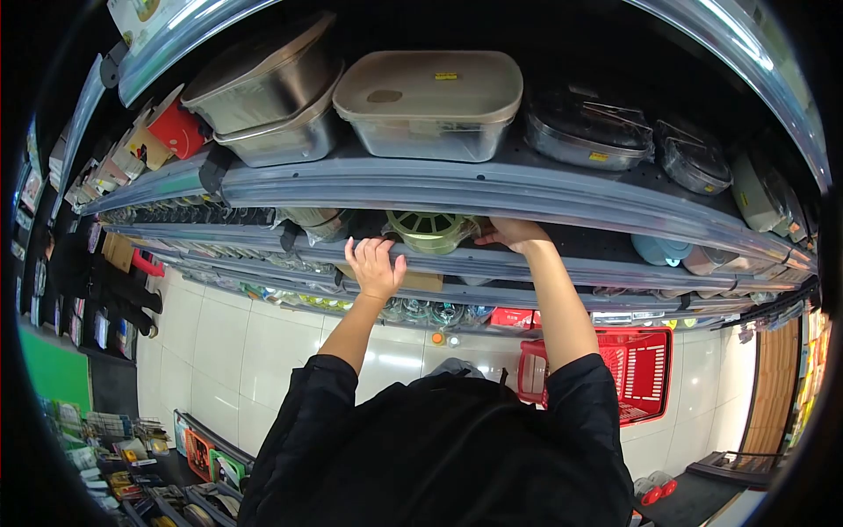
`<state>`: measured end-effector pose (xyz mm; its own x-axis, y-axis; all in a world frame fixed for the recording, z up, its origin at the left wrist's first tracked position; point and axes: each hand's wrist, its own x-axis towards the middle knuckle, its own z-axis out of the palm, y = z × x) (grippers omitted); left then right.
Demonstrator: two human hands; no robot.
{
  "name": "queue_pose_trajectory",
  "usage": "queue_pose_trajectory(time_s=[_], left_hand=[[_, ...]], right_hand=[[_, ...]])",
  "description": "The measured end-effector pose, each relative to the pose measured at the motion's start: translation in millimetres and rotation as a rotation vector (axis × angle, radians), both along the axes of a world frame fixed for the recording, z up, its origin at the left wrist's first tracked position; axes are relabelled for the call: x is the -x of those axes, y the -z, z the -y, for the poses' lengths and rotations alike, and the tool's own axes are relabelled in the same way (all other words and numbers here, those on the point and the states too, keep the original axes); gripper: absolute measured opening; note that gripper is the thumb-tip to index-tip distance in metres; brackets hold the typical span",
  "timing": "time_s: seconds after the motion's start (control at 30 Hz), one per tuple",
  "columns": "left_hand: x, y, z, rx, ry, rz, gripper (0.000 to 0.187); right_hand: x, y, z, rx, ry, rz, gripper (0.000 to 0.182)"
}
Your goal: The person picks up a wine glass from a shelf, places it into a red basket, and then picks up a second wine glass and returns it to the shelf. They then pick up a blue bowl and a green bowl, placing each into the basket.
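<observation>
A green round container (428,230) with a ribbed, wheel-like top sits on the shelf below the top one, partly under the upper shelf's edge. My right hand (516,235) is at its right side, fingertips close to or touching it; the fingers are partly hidden, and I cannot tell whether they grip. On the left, my left hand (376,266) rests at the front edge of that shelf, fingers apart, beside the container. A plastic-wrapped item (318,221) stands further left on the same shelf.
Metal lidded boxes (428,110) and dark-lidded ones (588,132) line the upper shelf (369,184). A red basket (645,373) is on the floor at right. One person (110,281) in dark clothes is at far left. Racks stand behind me.
</observation>
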<state>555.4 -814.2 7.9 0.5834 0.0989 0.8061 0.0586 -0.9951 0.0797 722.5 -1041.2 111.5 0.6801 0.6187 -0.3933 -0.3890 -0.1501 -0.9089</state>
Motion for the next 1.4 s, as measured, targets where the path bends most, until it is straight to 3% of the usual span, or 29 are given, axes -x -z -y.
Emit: queue_pose_trajectory(time_s=[0.37,0.63,0.93,1.27,1.33,1.4], left_hand=[[1.4,-2.4,1.0,0.002,-0.002,0.0,0.034],[1.2,-4.1,1.9,0.003,0.004,0.008,0.034],[0.4,-4.7,3.0,0.003,-0.001,0.021,0.034],[0.1,-2.1,1.8,0.006,0.001,0.017,0.034],[-0.3,-2.1,1.7,0.006,-0.001,0.019,0.034],[0.3,-2.9,2.1,0.007,-0.002,0.015,0.034]], right_hand=[[-5.5,-14.4,6.8,0.13,-0.17,0.083,0.039],[-12.1,-7.9,14.2,0.124,-0.242,0.005,0.056],[-6.4,-15.4,9.4,0.181,-0.288,-0.018,0.061],[7.6,-24.6,6.6,0.151,-0.201,0.05,0.06],[9.4,-22.3,5.9,0.141,-0.16,0.041,0.068],[8.8,-14.7,8.3,0.108,-0.168,0.027,0.062]])
